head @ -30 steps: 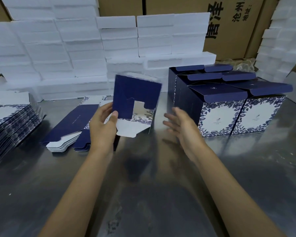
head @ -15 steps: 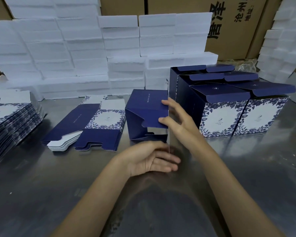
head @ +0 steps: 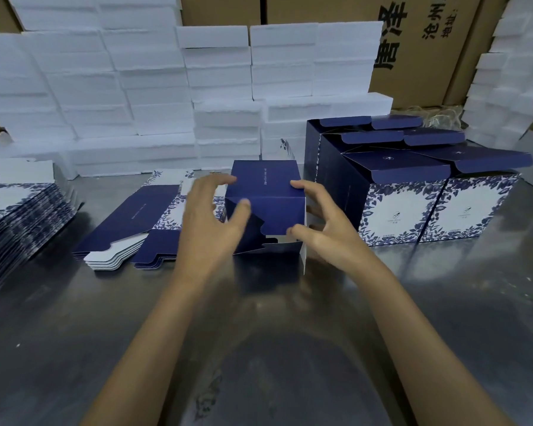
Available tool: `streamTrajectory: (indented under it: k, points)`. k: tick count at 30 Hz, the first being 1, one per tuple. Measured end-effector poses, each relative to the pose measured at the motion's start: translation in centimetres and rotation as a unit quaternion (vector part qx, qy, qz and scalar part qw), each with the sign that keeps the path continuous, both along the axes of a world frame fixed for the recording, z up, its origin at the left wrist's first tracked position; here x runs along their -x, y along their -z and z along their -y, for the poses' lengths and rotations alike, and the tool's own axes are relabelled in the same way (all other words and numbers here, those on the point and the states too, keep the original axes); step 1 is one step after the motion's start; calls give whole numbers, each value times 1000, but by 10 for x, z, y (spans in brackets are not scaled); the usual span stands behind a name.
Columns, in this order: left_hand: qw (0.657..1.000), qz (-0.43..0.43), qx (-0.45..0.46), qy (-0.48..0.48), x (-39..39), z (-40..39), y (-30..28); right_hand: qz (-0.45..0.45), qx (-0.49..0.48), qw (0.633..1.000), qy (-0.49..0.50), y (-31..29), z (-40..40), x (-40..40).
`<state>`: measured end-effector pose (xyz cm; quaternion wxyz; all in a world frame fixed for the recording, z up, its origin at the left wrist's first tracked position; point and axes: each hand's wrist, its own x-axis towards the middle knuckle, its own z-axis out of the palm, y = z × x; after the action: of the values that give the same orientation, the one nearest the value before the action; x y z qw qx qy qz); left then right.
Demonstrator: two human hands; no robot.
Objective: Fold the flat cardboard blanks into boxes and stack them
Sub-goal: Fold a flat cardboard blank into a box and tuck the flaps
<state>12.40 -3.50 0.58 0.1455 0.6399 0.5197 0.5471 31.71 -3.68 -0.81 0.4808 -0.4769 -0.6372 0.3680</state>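
A half-folded navy box (head: 268, 186) lies on its side in the middle of the steel table (head: 443, 302), its bottom flaps facing me and partly folded in. My left hand (head: 206, 222) holds its left side, fingers over the top left edge and thumb on a front flap. At the box's right edge my right hand (head: 330, 232) grips it, index finger on top and thumb pressing the lower front flap. A small pile of flat blanks (head: 136, 219) lies just left of the box. Several folded boxes (head: 397, 210) with blue floral fronts stand close together on the right, lids open.
A taller stack of flat blanks (head: 19, 216) sits at the table's left edge. White foam blocks (head: 136, 87) are piled in a wall along the back and at far right. Brown printed cartons (head: 428, 41) stand behind them.
The blank that my left hand held up has been opened into a box shape and laid on the table. My left hand came up from below to the box's left side.
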Motion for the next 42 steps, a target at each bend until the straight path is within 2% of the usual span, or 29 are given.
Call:
streamTrajectory:
  k: [3, 6, 12, 16, 26, 31, 34, 37, 42]
  points:
    - [998, -41, 15, 49, -3, 1, 5, -29, -6, 1000, 11, -3, 0, -1]
    - [998, -23, 10, 53, -3, 1, 6, -61, -15, 998, 18, -6, 1, -2]
    - [996, 39, 4, 81, -10, 8, 0, -14, -82, 996, 20, -9, 6, 6]
    - [992, 40, 18, 117, -13, 10, -5, 1, -106, 993, 41, -7, 5, 10]
    - [992, 54, -33, 107, -25, 3, 8, -48, -114, 990, 70, -4, 0, 8]
    - [989, 66, 4, 129, -10, 0, 5, -37, -86, 995, 33, -6, 0, 3]
    - [987, 80, 17, 135, -4, -2, 4, -58, -87, 994, 43, -5, 0, 4]
    - [988, 69, 25, 139, -3, -4, 2, -69, -95, 991, 65, -6, 1, 6]
    - [985, 56, 40, 160, 8, -3, -4, -60, -72, 995, 28, -9, 3, 1]
